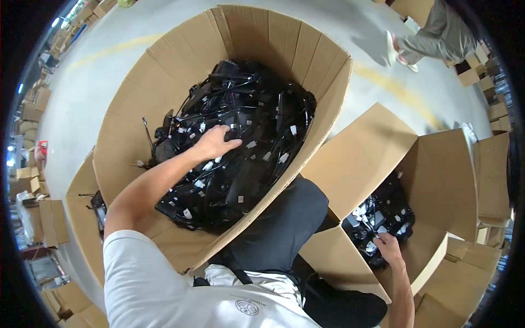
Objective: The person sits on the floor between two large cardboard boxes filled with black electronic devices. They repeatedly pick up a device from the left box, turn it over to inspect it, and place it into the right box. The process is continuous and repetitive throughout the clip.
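- Black corded parts (pixel 235 188) with white tags lie heaped in the bottom of the large carton (pixel 180 63); a second heap (pixel 391 191) of similar dark pieces sits inside the smaller carton (pixel 445 175) to the right.
- The two hands are well apart, one in each carton. The left hand (pixel 214 143) is at the big heap, thumb and fingers parted, with nothing visibly gripped.
- The right hand (pixel 389 247) reaches into the smaller heap with its fingers bent; whether it is closed on a piece cannot be told.
- Good handling here probably means taking a part by its solid body rather than its cord, and freeing crossing cords before any pull, since a tug could drag neighbours along or strain a lead.
- Easing pieces past the cardboard edges would likely spare the cords from snagging.
- Left fingertip contact with the heap is hard to judge, lower layers are buried, and tag print is too small to make out.
- Beyond, a carton (pixel 82 232) at left is largely hidden behind the large one, and a passer-by in grey trousers (pixel 437 41) is cut off at the upper right.
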### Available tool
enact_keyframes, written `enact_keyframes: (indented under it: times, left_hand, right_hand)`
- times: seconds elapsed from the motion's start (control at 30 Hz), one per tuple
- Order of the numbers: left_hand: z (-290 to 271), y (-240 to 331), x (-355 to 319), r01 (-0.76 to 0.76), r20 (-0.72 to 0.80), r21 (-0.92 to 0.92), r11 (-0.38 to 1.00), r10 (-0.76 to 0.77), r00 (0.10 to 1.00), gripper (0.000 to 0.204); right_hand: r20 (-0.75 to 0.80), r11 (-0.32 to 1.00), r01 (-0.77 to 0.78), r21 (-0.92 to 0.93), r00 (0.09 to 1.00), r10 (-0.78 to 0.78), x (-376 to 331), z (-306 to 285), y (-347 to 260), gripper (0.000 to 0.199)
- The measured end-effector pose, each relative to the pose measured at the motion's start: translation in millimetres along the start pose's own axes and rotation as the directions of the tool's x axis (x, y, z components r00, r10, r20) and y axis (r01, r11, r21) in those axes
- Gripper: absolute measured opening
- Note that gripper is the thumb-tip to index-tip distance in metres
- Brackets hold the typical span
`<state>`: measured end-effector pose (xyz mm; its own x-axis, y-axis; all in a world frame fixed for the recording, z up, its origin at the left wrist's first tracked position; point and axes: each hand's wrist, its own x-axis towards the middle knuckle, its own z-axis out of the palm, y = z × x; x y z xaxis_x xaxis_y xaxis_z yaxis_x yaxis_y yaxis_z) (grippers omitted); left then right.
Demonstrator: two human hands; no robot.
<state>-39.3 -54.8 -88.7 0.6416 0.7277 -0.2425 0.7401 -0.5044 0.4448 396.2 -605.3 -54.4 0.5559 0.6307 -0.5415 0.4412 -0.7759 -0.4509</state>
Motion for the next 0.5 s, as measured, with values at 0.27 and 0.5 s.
enact_keyframes:
  times: [0.27,0.5]
  left_hand:
    - [22,31,18,-0.225,0.21,0.153,0.962,0.19,0.959,0.045]
    - [-134,90,-30,-0.197,0.372,-0.284,0.938,0.297,0.88,0.047]
  right_hand:
    - [-0.01,0.987,0.017,0.163,1.0,-0.015,-57,-1,-76,0.04]
    - [-0.003,0.98,0.091,0.177,0.996,-0.092,-94,-16,-149,0.041]
